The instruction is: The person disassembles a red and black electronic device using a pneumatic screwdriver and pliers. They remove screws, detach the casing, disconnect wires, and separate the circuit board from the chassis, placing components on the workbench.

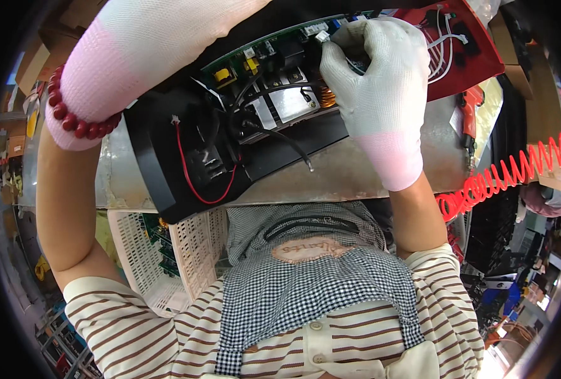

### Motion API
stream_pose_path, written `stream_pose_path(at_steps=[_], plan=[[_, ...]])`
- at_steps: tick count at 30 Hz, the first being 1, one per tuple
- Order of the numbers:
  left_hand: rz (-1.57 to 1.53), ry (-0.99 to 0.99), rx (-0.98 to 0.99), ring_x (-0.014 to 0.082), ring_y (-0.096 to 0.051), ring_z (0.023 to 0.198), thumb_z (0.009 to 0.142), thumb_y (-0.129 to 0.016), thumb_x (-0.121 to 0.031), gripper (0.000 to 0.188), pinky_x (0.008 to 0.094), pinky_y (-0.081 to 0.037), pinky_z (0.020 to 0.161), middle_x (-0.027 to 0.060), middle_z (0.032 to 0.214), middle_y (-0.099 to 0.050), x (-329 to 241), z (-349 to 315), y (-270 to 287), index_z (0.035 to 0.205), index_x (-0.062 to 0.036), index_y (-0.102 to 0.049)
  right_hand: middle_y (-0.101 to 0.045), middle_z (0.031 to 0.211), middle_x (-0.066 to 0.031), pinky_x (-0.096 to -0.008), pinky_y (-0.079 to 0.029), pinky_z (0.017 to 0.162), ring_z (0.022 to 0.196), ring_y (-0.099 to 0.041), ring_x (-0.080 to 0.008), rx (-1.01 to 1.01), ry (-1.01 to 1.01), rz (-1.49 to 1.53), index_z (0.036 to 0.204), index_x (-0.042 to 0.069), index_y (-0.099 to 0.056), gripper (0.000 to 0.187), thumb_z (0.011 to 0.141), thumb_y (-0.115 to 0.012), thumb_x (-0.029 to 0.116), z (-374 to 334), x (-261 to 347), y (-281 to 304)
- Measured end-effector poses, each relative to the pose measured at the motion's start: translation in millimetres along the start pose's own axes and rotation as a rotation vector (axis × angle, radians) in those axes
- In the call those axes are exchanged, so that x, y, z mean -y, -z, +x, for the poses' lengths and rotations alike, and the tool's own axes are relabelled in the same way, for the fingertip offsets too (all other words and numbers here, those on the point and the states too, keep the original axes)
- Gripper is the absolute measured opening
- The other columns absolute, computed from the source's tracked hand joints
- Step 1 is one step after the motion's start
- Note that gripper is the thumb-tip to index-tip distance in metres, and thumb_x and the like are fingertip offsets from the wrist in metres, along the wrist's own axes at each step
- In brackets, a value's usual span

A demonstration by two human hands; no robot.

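My right hand [385,79], in a white glove with a pink cuff, pinches a small white plug connector [322,36] between thumb and fingers at the edge of a green circuit board [233,65]. My left hand [167,47], gloved alike, reaches over the far left of the unit; its fingers run out of the picture at the top. The board sits in an opened black housing [160,167] with a silver metal block [290,101], thick black cables [280,136] and a copper coil [326,96]. A thin red wire [186,170] hangs loose at the housing's left end.
A red end panel [467,54] with white wires [448,47] closes the right side. Beyond it lie a red power tool [472,114] and a coiled red air hose [501,174]. Below the metal bench [331,167], a white plastic basket [195,252] holds green circuit boards [167,252].
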State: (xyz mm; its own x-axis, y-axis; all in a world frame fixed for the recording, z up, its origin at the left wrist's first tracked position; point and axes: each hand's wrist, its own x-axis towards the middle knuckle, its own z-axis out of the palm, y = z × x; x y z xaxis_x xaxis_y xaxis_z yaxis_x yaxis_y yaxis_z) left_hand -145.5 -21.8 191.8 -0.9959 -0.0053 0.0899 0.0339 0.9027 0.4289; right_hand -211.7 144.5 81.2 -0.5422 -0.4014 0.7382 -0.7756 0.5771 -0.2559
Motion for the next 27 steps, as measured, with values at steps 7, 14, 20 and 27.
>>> stream_pose_path(at_steps=[7,14,20,27], plan=[[-0.024,-0.05,0.091,0.0141,-0.065,0.104,0.101,-0.058,-0.02,0.04,0.0273,-0.049,0.093,0.0092,0.116,-0.071,11,6,3,0.135,0.0017,-0.062,-0.064,0.069,-0.0085,-0.0402,-0.048,0.075,0.077,-0.06,-0.0266,0.113,-0.157,0.003,0.077,0.002,-0.07,0.011,0.076,-0.076,0.011,1,4,0],[-0.015,-0.084,0.1,0.0141,-0.063,0.108,0.101,-0.057,-0.019,0.041,0.0276,-0.047,0.097,0.009,0.12,-0.07,16,2,1,0.135,0.0025,-0.061,-0.061,0.065,-0.0079,-0.0395,-0.048,0.072,0.076,-0.059,-0.0258,0.211,-0.201,0.009,0.076,0.002,-0.069,0.011,0.076,-0.075,0.012,11,6,3],[-0.033,-0.115,0.097,0.0141,-0.062,0.112,0.102,-0.056,-0.019,0.041,0.0278,-0.046,0.1,0.0088,0.123,-0.069,21,0,1,0.136,0.0032,-0.06,-0.063,0.068,-0.0068,-0.0399,-0.049,0.074,0.08,-0.06,-0.0276,0.1,-0.082,-0.069,0.076,0.004,-0.069,0.01,0.075,-0.076,0.012,6,4,-1],[-0.055,-0.13,0.105,0.0141,-0.06,0.116,0.102,-0.055,-0.018,0.041,0.0281,-0.044,0.103,0.0086,0.126,-0.068,30,-1,1,0.136,0.004,-0.06,-0.065,0.075,-0.0073,-0.042,-0.049,0.078,0.084,-0.062,-0.0292,0.011,0.018,-0.105,0.077,0.006,-0.07,0.01,0.075,-0.077,0.013,7,6,-7]])
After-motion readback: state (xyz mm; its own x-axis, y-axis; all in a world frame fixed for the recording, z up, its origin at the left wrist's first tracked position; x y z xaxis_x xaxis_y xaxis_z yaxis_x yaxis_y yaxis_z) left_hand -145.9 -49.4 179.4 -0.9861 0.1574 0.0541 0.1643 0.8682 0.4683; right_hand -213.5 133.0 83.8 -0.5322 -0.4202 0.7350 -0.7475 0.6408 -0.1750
